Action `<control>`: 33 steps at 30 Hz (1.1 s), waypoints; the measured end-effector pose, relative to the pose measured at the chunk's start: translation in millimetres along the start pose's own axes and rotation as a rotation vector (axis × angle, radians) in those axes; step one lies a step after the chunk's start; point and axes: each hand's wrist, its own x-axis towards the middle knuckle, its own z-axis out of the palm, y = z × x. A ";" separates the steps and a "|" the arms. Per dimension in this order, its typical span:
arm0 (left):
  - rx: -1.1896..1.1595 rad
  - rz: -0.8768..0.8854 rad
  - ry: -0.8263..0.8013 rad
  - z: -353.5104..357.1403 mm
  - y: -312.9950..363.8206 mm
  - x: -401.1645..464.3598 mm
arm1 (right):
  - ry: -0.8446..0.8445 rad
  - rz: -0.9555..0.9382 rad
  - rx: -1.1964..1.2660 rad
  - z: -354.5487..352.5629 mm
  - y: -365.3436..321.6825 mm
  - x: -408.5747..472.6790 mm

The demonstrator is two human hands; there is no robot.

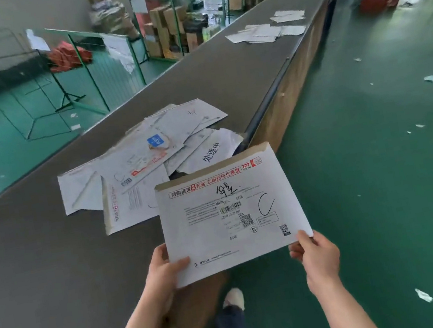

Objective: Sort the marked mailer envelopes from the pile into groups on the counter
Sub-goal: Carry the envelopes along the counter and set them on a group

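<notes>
I hold a white mailer envelope [228, 213] in front of me over the counter's near edge. It has a red banner, a barcode and a handwritten "C" with other black marks. My left hand [164, 271] pinches its lower left corner, thumb on top. My right hand [316, 255] pinches its lower right corner. Beyond it a loose pile of white mailer envelopes [141, 161] lies on the dark grey counter [54, 260]. Farther along the counter lie two small groups of envelopes, one nearer [265, 32] and one farther [287, 15].
The counter runs diagonally toward the back right, with a wooden side panel [285, 104]. Green floor [380, 166] with paper scraps lies to the right. Green wire cages [97, 66] and stacked cardboard boxes [171, 29] stand behind the counter. My shoe [234, 300] shows below.
</notes>
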 end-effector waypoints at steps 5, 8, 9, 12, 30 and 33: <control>-0.086 0.033 0.034 5.9 46.7 129.5 | -0.130 -0.039 -0.096 135.4 -57.1 119.8; -0.102 0.066 0.093 15.9 102.1 191.8 | -0.166 -0.057 -0.093 203.7 -100.0 165.4; -0.107 0.089 0.108 21.4 122.6 210.3 | -0.186 -0.063 -0.079 224.2 -116.6 180.1; -0.113 0.148 0.171 35.9 173.9 250.3 | -0.231 -0.066 -0.050 275.5 -155.5 224.0; 0.375 0.013 0.417 312.9 241.9 460.6 | -0.359 0.248 -0.085 307.7 -206.4 549.4; 0.433 0.033 0.182 478.8 263.4 507.5 | -0.288 0.142 -0.185 238.6 -252.0 638.4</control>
